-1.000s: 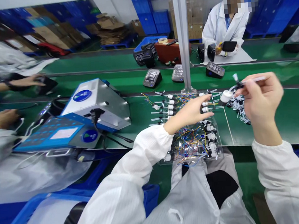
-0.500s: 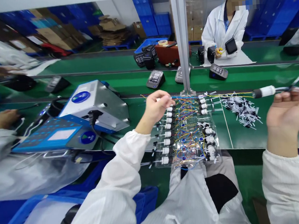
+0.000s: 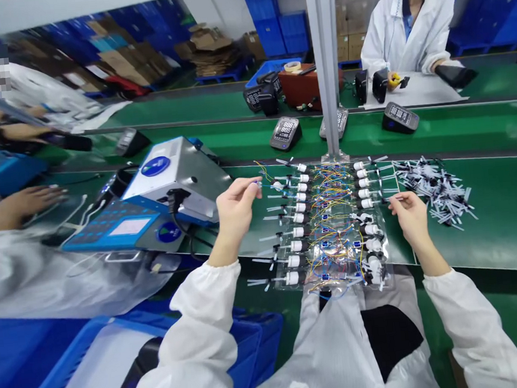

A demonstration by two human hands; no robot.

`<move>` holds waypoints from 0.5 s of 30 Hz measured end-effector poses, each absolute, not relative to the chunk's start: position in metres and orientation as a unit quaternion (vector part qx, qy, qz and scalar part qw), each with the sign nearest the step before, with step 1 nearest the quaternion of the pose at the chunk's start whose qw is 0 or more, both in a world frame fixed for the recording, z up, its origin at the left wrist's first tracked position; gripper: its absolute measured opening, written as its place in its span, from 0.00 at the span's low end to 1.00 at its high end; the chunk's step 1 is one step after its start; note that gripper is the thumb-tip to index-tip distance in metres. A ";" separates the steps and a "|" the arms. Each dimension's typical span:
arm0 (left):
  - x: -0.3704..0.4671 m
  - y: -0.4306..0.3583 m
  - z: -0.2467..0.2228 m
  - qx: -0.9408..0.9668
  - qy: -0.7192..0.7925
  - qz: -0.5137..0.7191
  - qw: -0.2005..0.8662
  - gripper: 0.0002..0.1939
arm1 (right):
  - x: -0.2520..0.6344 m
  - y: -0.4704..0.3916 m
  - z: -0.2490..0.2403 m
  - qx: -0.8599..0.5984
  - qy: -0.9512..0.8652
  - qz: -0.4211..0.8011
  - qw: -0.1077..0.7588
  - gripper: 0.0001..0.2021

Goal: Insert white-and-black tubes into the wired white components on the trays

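Observation:
A clear plastic tray (image 3: 289, 285) lies before me, with small white motor-like cylinders (image 3: 295, 246) in two columns. Thin coloured wires (image 3: 326, 197) tangle between the columns. Beyond the tray's left edge, my left hand (image 3: 237, 211) is closed in a pinch; a small bluish tip shows at its fingertips, too small to name. A white cylinder (image 3: 278, 185) lies just right of those fingers. On the other side, my right hand (image 3: 409, 214) pinches the dark end of a thin tube (image 3: 384, 200) that extends from a cylinder (image 3: 367, 203) in the right column.
To the right is a pile of short white tubes with black parts (image 3: 439, 190). A blue-grey device (image 3: 166, 178) stands at left. An upright metal post (image 3: 326, 61) rises behind the tray. Display units (image 3: 286, 132) sit farther back. Co-workers (image 3: 407, 30) are across the bench and at left.
My right hand has come in from the far right to the tray's right side; the cylinder it held out there now seems to lie in the right column. My left hand has moved left.

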State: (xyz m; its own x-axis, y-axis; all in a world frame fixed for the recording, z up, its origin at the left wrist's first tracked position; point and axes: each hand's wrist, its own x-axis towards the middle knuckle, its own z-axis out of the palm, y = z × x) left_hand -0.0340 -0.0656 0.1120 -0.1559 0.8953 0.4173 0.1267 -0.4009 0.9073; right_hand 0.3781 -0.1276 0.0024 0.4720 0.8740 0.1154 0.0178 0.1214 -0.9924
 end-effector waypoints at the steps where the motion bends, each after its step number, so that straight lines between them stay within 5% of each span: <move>1: -0.024 -0.065 0.114 0.581 0.436 0.610 0.316 0.13 | 0.379 -0.128 0.003 -0.574 -0.404 0.319 0.637 0.12; 8: 0.078 -0.056 0.129 0.644 0.305 0.503 0.490 0.18 | 0.358 -0.124 0.029 -0.511 -0.461 0.302 0.660 0.09; 15: 0.145 -0.039 0.081 0.699 0.315 0.366 0.527 0.19 | 0.333 -0.112 0.042 -0.448 -0.474 0.379 0.656 0.07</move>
